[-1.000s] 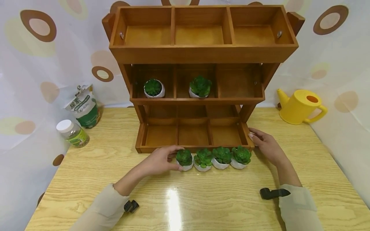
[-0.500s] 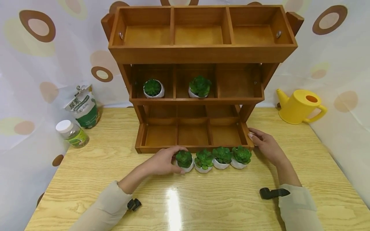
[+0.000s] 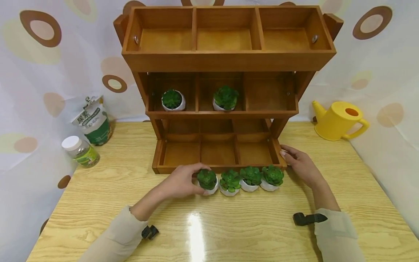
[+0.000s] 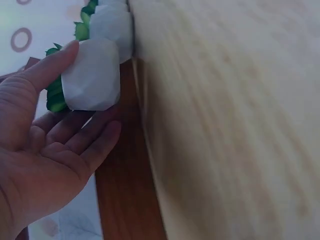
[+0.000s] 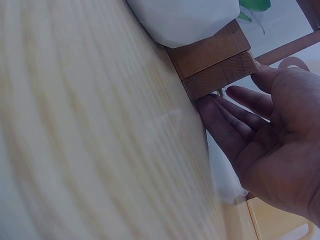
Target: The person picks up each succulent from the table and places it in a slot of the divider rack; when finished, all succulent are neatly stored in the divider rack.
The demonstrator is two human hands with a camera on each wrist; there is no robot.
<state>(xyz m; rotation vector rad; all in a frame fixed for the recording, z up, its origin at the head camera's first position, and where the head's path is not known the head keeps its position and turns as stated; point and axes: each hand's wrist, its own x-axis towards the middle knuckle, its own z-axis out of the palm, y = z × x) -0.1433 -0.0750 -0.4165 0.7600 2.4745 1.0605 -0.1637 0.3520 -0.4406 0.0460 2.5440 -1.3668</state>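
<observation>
My left hand (image 3: 182,182) pinches the leftmost potted succulent (image 3: 207,179), its thumb on one side of the white pot (image 4: 91,75) and its fingers at the other in the left wrist view. The rest of the row, three green succulents (image 3: 230,182) in white faceted pots, stands to its right along the front of a brown wooden plant shelf (image 3: 229,62). At the shelf's lower right end, my right hand (image 3: 302,165) holds the side board; in the right wrist view the thumb is at the upper corner of the wood (image 5: 220,72) and the fingers are against its side.
Two more potted succulents (image 3: 173,100) sit in the left and middle compartments of the middle tier. A yellow watering can (image 3: 338,122) is at the back right. On the left are a white-lidded jar (image 3: 81,151) and a clipped green-and-white bag (image 3: 95,122).
My left hand has closed in around the leftmost succulent's pot, which has shifted very slightly left. My right hand keeps its place on the shelf.
</observation>
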